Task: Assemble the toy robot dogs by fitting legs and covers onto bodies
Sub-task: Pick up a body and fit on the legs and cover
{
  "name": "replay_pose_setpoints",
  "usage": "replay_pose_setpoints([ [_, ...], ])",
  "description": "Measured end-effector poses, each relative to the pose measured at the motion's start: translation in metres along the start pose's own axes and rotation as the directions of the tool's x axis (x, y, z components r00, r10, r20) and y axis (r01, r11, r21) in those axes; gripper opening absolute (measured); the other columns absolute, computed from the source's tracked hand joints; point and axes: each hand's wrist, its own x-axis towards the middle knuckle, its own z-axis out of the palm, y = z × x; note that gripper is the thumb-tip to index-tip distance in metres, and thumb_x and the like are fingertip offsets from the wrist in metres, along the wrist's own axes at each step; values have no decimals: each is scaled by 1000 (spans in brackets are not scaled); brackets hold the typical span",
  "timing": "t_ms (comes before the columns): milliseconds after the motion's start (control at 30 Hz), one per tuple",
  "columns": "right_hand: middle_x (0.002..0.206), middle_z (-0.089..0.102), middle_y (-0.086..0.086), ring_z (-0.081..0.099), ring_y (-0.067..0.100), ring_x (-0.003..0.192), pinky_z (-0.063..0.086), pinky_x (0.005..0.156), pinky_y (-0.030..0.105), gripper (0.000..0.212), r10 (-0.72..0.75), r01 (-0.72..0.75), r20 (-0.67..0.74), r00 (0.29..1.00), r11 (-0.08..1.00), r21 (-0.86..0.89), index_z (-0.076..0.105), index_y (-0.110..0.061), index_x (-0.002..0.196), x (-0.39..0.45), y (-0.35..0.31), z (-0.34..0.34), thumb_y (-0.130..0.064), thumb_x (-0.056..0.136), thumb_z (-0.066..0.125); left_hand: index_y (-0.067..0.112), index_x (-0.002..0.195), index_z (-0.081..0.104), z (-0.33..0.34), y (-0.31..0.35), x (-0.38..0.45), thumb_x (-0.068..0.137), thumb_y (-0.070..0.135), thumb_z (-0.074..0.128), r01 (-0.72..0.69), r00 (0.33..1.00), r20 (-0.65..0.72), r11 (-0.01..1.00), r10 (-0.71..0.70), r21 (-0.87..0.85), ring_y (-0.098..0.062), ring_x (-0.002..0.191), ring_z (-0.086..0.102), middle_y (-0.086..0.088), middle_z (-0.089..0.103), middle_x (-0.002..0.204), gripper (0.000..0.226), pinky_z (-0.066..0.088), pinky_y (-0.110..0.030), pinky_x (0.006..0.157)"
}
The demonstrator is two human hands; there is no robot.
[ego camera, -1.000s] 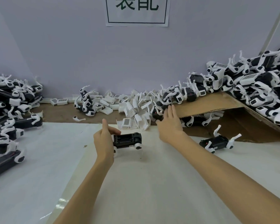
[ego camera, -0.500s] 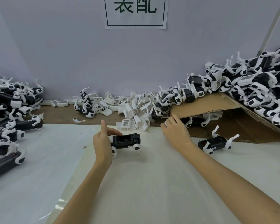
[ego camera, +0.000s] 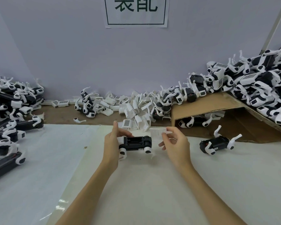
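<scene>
My left hand (ego camera: 111,146) grips one end of a black toy dog body (ego camera: 136,142) with white leg joints, held just above the white table sheet, its open top facing me. Just right of the body, my right hand (ego camera: 174,143) pinches a white cover (ego camera: 156,134) between thumb and fingers. A pile of loose white covers (ego camera: 133,109) lies behind my hands, against the wall.
Assembled black-and-white dogs are heaped at the left (ego camera: 8,114) and on a tilted cardboard sheet (ego camera: 206,108) at the right. One dog (ego camera: 217,144) lies on its back right of my hands. A single white leg (ego camera: 79,120) lies on the brown strip.
My right hand reached into the cover pile, drew back toward me and now holds a white cover next to the body. My left hand kept its grip on the body.
</scene>
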Motion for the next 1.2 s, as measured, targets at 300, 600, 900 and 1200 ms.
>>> replay_pose_setpoints([
  [300, 108, 79, -2, 75, 16, 104, 57, 90, 21, 24, -87, 38, 193, 977, 969, 245, 79, -23, 108, -5, -26, -19, -7, 102, 64, 11, 95, 78, 16, 0, -10, 101, 73, 43, 26, 980, 193, 997, -39, 69, -36, 122, 65, -11, 78, 105, 71, 40, -54, 115],
  [600, 118, 73, -16, 67, 10, 107, 52, 74, 20, 52, -96, 131, 488, 868, 991, -38, 76, -34, 108, -17, -34, -18, 4, 102, 40, 12, 108, 75, 4, 4, -5, 107, 51, 57, 26, 902, 419, 982, -103, 186, -22, 98, 69, -13, 75, 106, 43, 47, -41, 94],
  [900, 123, 63, -19, 55, 12, 121, 56, 93, 25, 30, -99, 178, 530, 842, 979, -100, 60, -43, 123, -24, -28, -11, -24, 101, 68, 10, 104, 73, 3, 6, -7, 107, 54, 50, -196, 895, 446, 921, 28, 336, -17, 90, 59, -24, 67, 106, 50, 44, -38, 91],
  [1200, 114, 65, -19, 64, 8, 103, 54, 86, 24, 27, -79, 136, 520, 851, 988, -72, 56, -46, 134, -19, -27, -18, -39, 107, 55, 21, 79, 64, -1, 7, -7, 101, 57, 50, -304, 849, 524, 872, 67, 382, -8, 72, 48, -1, 55, 72, 45, 35, -22, 71],
])
